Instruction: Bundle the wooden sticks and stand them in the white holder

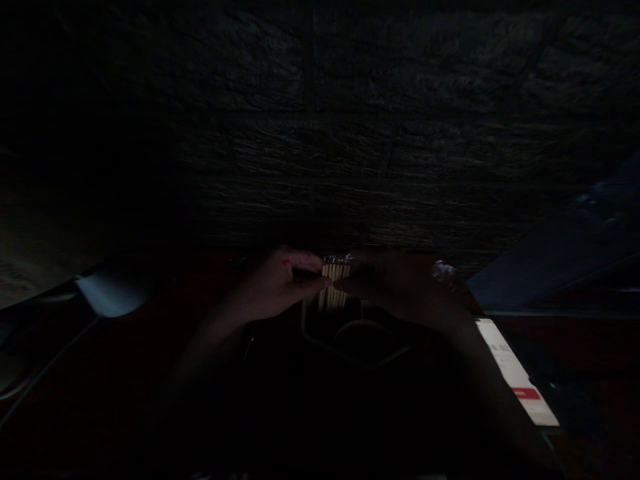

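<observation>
Row of slim, pale yellowish sticks (335, 273), set side by side, with shiny, crinkled, foil-like wrapping (339, 259) at their upper ends; located at centre, between the two hands. Whether the wrapping encloses them further down is too dark to tell.

Nearest, at lower right: white-lit, oblong phone (515, 373), red block near the lower end of its screen. Lower centre: thin, pale, angular outline (336, 349) around a rounded dark form (its nature cannot be told).

Left hand (273, 280): thumb and forefinger pinching the sticks at their left side; red mark on the forefinger. Right hand (395, 280), in deep shadow: thumb and finger pinching them at their right side.

Left: pale bluish-white, cup-like form (113, 293), its contents, if any, unreadable. Beneath: dark reddish surface (165, 313).

Just beyond the right hand: small, glossy, crumpled piece (443, 269), perhaps plastic. Further right: smooth blue-grey panel (540, 253).

Farthest: dark, rough-textured wall (320, 153) in oblong blocks.
</observation>
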Tool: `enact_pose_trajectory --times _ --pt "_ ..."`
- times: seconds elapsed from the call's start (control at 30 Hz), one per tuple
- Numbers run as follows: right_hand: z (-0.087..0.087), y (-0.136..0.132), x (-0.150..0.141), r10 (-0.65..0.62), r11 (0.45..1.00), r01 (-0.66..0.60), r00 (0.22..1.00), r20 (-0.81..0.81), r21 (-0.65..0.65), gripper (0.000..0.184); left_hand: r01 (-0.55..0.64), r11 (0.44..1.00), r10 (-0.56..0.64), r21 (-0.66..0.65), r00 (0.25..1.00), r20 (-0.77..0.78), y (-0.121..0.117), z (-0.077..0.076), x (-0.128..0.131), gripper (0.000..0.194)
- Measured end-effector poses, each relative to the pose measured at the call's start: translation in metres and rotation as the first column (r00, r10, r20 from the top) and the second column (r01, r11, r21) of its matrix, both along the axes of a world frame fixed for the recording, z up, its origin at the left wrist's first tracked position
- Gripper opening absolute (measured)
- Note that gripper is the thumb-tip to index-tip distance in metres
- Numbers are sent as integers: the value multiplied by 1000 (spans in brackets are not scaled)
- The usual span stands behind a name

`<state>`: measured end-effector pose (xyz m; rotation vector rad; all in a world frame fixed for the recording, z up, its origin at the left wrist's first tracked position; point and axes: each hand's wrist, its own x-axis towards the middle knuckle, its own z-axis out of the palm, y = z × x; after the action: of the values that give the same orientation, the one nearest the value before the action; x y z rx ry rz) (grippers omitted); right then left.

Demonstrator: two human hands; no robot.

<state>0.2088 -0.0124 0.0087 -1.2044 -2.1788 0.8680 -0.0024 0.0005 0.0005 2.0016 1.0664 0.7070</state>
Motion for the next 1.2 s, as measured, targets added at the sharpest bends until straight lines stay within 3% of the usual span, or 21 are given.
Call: enact_pose_trajectory --times 0.47,0.87,1.2 --pt "4 -3 2 -26 999 24 999 44 45 20 -13 1000 13 25 1000 9 -1 0 -1 17" --pt "7 -2 1 -36 999 35 999 24 25 17 -4 999 5 -41 1000 30 0 -3 3 11" --pt "-3 1 2 -19 999 18 1000 20 49 14 8 997 -6 -83 1000 29 1 -1 4 14"
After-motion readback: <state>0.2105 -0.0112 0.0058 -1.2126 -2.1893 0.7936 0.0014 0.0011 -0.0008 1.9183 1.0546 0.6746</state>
